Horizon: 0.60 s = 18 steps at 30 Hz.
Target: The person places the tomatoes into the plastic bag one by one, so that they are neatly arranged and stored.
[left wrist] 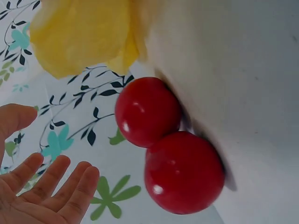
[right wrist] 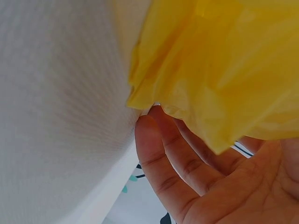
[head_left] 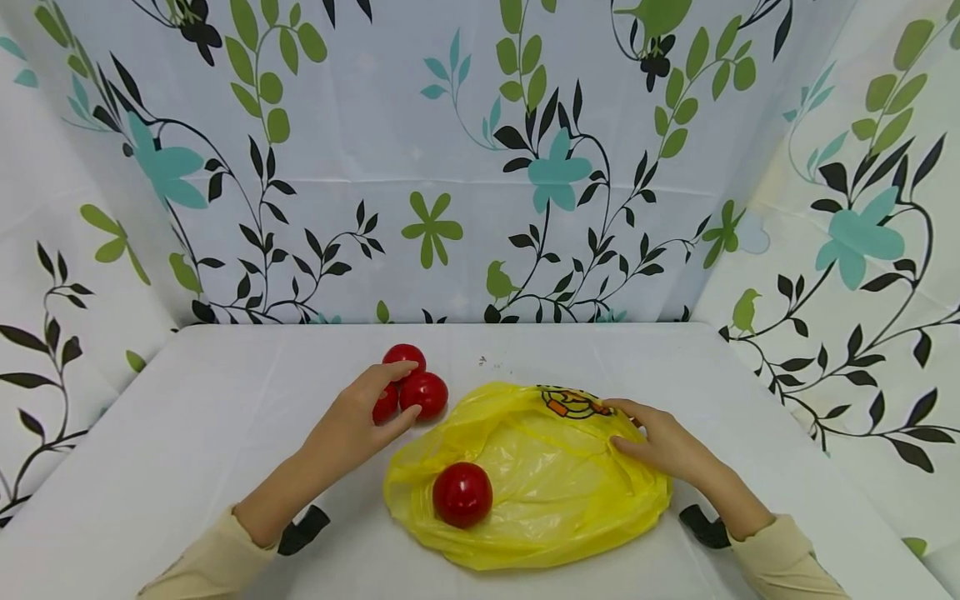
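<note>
Your left hand (head_left: 348,421) has its thumb and fingers spread apart, holding nothing, over a cluster of three red balls. The far ball (head_left: 405,352) lies under your fingertips, the middle ball (head_left: 426,395) just ahead of the gap between fingertips and thumb, and the third ball (head_left: 386,405) sits partly hidden behind your hand, in that same gap. From the head view you can't tell whether your fingertips touch the cluster; the left wrist view shows two balls side by side, apart from your fingers.

Your right hand (head_left: 663,442) has the side of the yellow bag (head_left: 555,500) between thumb and curled fingers; the right wrist view shows those fingers against the plastic, the thumb hidden. A dark-lined print (head_left: 573,404) lies just left of your right fingertips.

A fourth ball (head_left: 462,495) rests on the bag's left part, nearer you than your left thumb and well left of your right fingers. The white table (head_left: 247,392) spreads below both hands, and a leaf-patterned cloth (head_left: 360,108) hangs beyond your fingertips.
</note>
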{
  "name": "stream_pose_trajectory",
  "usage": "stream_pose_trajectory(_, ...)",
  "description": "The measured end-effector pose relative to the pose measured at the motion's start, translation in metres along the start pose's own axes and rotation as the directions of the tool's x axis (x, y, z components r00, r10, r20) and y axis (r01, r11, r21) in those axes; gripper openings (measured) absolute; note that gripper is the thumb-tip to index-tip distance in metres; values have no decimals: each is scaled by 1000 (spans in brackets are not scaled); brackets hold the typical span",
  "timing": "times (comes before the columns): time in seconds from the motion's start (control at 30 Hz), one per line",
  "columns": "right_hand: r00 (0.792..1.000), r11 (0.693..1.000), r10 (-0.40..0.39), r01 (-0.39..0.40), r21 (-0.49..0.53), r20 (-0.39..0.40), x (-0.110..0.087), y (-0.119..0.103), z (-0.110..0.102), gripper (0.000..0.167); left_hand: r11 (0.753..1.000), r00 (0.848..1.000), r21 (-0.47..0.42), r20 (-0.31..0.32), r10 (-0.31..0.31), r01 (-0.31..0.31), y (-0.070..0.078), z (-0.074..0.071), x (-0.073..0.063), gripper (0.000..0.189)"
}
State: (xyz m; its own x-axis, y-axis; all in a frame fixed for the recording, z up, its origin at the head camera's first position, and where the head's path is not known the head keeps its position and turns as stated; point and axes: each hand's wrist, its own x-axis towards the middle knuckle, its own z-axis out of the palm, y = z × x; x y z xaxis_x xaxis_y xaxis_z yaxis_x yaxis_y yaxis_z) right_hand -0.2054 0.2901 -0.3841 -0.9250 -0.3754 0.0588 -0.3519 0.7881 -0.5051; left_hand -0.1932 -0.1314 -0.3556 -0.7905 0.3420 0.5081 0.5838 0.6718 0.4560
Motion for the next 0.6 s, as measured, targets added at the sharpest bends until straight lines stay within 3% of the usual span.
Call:
stream_pose_trajectory(0.17, 1000, 1000, -4, 4, 1, -3, 0, 1, 0, 50, 998, 999, -44, 9, -53, 54, -11, -1, 0, 63)
stream_pose_trajectory(0.37, 1000, 1000, -5, 5, -1, -8, 1, 1, 0, 50, 994, 993, -22, 35, -109, 110, -22, -1, 0, 60)
stream_pose_trajectory(0.6, 1000, 1000, -16, 16, 9, -1, 0, 1, -1, 50, 981, 976, -3, 99, -192, 194, -38, -1, 0, 58)
